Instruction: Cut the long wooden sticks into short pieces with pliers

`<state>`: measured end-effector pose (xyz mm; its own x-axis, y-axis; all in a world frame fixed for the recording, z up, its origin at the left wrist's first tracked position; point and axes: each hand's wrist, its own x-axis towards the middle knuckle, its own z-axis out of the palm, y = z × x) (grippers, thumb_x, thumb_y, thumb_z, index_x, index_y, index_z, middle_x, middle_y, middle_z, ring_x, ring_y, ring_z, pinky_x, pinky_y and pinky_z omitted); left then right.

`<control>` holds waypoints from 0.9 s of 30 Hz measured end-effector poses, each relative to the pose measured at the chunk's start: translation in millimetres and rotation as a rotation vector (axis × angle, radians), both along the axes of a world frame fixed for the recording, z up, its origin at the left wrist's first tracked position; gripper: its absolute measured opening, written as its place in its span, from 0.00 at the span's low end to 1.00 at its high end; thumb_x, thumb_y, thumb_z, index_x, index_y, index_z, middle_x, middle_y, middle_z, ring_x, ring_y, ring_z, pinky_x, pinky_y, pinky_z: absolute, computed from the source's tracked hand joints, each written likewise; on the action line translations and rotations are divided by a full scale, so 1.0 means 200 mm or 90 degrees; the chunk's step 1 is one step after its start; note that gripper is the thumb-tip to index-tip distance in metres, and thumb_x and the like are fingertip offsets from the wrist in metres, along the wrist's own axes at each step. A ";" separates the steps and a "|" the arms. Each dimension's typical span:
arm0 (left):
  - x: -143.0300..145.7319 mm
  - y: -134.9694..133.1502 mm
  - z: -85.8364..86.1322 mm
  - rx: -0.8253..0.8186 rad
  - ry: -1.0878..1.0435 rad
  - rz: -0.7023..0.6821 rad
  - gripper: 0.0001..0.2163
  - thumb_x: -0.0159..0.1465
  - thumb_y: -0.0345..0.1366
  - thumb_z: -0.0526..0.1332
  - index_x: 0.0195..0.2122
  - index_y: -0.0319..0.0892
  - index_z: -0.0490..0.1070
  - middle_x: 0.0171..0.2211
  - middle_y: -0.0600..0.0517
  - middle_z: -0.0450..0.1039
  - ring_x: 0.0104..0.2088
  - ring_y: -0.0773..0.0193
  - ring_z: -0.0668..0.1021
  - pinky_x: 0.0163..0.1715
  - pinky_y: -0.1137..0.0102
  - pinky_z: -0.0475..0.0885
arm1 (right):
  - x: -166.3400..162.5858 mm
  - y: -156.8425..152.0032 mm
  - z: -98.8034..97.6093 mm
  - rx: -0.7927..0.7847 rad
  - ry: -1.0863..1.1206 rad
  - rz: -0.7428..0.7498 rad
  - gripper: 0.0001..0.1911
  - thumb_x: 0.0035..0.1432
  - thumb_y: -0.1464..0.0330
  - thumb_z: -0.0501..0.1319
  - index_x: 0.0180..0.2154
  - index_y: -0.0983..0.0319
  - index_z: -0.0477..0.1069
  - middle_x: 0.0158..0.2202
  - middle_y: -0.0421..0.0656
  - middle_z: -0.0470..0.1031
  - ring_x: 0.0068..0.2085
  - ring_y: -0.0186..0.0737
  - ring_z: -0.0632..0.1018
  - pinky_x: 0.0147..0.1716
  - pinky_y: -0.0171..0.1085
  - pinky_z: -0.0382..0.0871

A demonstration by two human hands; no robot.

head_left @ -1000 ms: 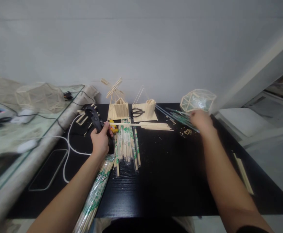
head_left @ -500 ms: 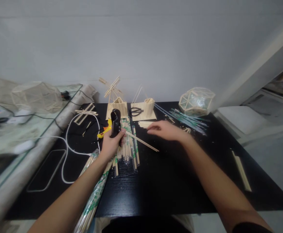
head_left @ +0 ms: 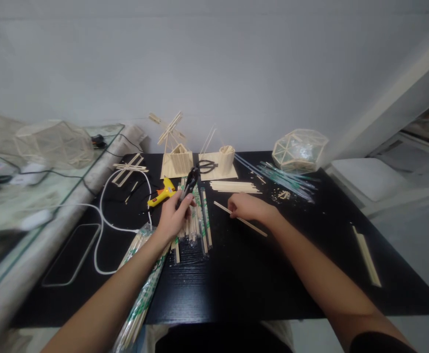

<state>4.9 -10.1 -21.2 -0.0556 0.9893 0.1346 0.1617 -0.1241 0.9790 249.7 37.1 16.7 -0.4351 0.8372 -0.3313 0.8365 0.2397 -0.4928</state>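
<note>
A: What changed in the last second?

B: The right grip (head_left: 246, 207) was far off by the faceted stick dome (head_left: 299, 149). It has come back to mid-desk and is now pinched around a single stick (head_left: 253, 226), which lies slanted and low over the desk (head_left: 266, 279). Before, that stick was with the left grip (head_left: 172, 218).

A: And the left?

B: It is closed around the black cutter (head_left: 189, 182), nose tilted up and to the right, over the wrapped chopstick bundle (head_left: 200, 220). The cutter has swung round from pointing left.

A: Meaning?

B: My reading: the stick has changed hands, so tool and stick are now apart, one per grip. The stick's near end sits just right of the bundle.

A: Room to move?

B: There is bare desk in front of both grips, toward the near edge. Left is crowded: the yellow glue gun (head_left: 162, 192) is just beside the cutter and the white cable (head_left: 100, 245) loops beyond it. The loose stick pile (head_left: 232, 186) lies just behind the right grip. Flat strips (head_left: 365, 255) lie close to the right edge, well apart.
</note>
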 end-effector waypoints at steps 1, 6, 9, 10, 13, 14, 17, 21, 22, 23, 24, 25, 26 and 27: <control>-0.01 0.00 0.00 0.000 -0.002 -0.005 0.18 0.65 0.53 0.62 0.33 0.41 0.77 0.24 0.51 0.74 0.20 0.67 0.71 0.21 0.72 0.65 | 0.00 0.00 -0.01 0.014 -0.024 -0.017 0.11 0.45 0.77 0.74 0.22 0.62 0.74 0.26 0.44 0.76 0.27 0.39 0.74 0.26 0.36 0.60; -0.04 -0.01 0.00 0.032 0.081 -0.006 0.17 0.67 0.51 0.58 0.32 0.42 0.74 0.28 0.51 0.74 0.24 0.64 0.73 0.25 0.71 0.67 | -0.01 -0.01 -0.01 0.032 -0.049 -0.026 0.11 0.44 0.80 0.73 0.23 0.62 0.74 0.28 0.46 0.77 0.29 0.42 0.75 0.28 0.36 0.60; -0.05 -0.01 0.01 0.093 0.194 0.012 0.16 0.68 0.50 0.57 0.32 0.43 0.73 0.30 0.51 0.74 0.29 0.61 0.74 0.31 0.69 0.67 | 0.01 -0.01 0.02 0.055 -0.004 -0.022 0.09 0.46 0.80 0.71 0.27 0.63 0.76 0.30 0.46 0.79 0.31 0.41 0.76 0.29 0.36 0.62; -0.05 -0.01 0.02 0.114 0.229 0.024 0.16 0.68 0.49 0.57 0.34 0.43 0.74 0.31 0.50 0.75 0.31 0.60 0.75 0.33 0.69 0.68 | 0.02 0.00 0.04 0.060 0.033 -0.024 0.08 0.48 0.79 0.71 0.30 0.63 0.77 0.30 0.45 0.79 0.31 0.41 0.76 0.30 0.36 0.63; -0.05 -0.01 0.04 0.164 0.317 0.049 0.15 0.68 0.49 0.58 0.42 0.43 0.75 0.37 0.48 0.76 0.39 0.55 0.76 0.42 0.65 0.68 | 0.05 0.00 0.09 0.037 0.189 -0.026 0.06 0.54 0.76 0.67 0.36 0.63 0.79 0.29 0.42 0.79 0.29 0.38 0.77 0.32 0.35 0.67; -0.04 -0.01 0.05 0.173 0.341 0.051 0.15 0.68 0.49 0.58 0.44 0.43 0.75 0.39 0.47 0.76 0.41 0.54 0.77 0.44 0.64 0.69 | 0.05 0.00 0.10 0.018 0.248 -0.021 0.06 0.56 0.74 0.67 0.38 0.63 0.78 0.30 0.42 0.78 0.29 0.37 0.77 0.32 0.35 0.68; -0.04 -0.01 0.05 0.176 0.398 0.048 0.16 0.69 0.49 0.57 0.45 0.42 0.73 0.41 0.45 0.76 0.43 0.52 0.76 0.47 0.61 0.69 | 0.06 -0.01 0.13 -0.059 0.394 -0.001 0.11 0.58 0.70 0.66 0.44 0.63 0.77 0.31 0.41 0.77 0.28 0.35 0.77 0.32 0.36 0.72; -0.04 -0.01 0.05 0.160 0.427 0.024 0.17 0.70 0.50 0.54 0.46 0.43 0.73 0.41 0.45 0.77 0.43 0.52 0.77 0.45 0.62 0.69 | 0.04 -0.03 0.14 -0.096 0.449 0.012 0.12 0.57 0.70 0.67 0.44 0.62 0.77 0.31 0.40 0.77 0.28 0.34 0.76 0.33 0.37 0.73; -0.04 -0.02 0.05 0.157 0.428 0.018 0.17 0.70 0.50 0.54 0.46 0.43 0.73 0.41 0.45 0.77 0.43 0.52 0.77 0.45 0.62 0.69 | 0.04 -0.03 0.14 -0.096 0.450 0.015 0.11 0.57 0.70 0.66 0.44 0.63 0.77 0.31 0.40 0.77 0.28 0.34 0.76 0.33 0.37 0.73; -0.04 -0.02 0.05 0.155 0.427 0.013 0.17 0.70 0.50 0.54 0.47 0.43 0.73 0.41 0.45 0.77 0.43 0.52 0.77 0.45 0.62 0.69 | 0.04 -0.04 0.14 -0.097 0.450 0.020 0.11 0.58 0.70 0.66 0.44 0.63 0.77 0.31 0.40 0.77 0.28 0.34 0.76 0.33 0.37 0.73; -0.04 -0.02 0.06 0.154 0.426 0.009 0.17 0.70 0.50 0.54 0.47 0.43 0.73 0.42 0.45 0.77 0.44 0.51 0.78 0.45 0.62 0.69 | 0.03 -0.04 0.14 -0.097 0.448 0.025 0.11 0.58 0.71 0.66 0.44 0.63 0.76 0.31 0.40 0.77 0.27 0.34 0.76 0.33 0.37 0.73; -0.03 -0.03 0.06 0.155 0.426 0.007 0.17 0.70 0.50 0.54 0.47 0.43 0.73 0.42 0.45 0.78 0.44 0.51 0.78 0.45 0.62 0.69 | 0.04 -0.04 0.14 -0.098 0.446 0.029 0.10 0.58 0.71 0.65 0.44 0.63 0.76 0.31 0.41 0.77 0.27 0.34 0.76 0.33 0.38 0.73; -0.03 -0.03 0.06 0.155 0.428 0.005 0.16 0.70 0.49 0.55 0.47 0.43 0.73 0.42 0.45 0.78 0.44 0.51 0.78 0.45 0.62 0.69 | 0.04 -0.03 0.14 -0.101 0.442 0.033 0.10 0.58 0.71 0.65 0.43 0.63 0.76 0.31 0.41 0.77 0.28 0.34 0.76 0.33 0.38 0.74; -0.03 -0.03 0.07 0.155 0.433 0.004 0.16 0.70 0.49 0.55 0.46 0.43 0.73 0.41 0.45 0.78 0.43 0.51 0.78 0.45 0.62 0.69 | 0.04 -0.03 0.15 -0.104 0.437 0.037 0.10 0.59 0.71 0.65 0.43 0.63 0.76 0.32 0.41 0.77 0.28 0.34 0.76 0.33 0.38 0.74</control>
<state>-1.0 -17.1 -8.2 0.1137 0.9271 0.3573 0.7265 -0.3228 0.6066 257.5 30.8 46.0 -0.6328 0.7696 -0.0852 0.3119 0.1527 -0.9378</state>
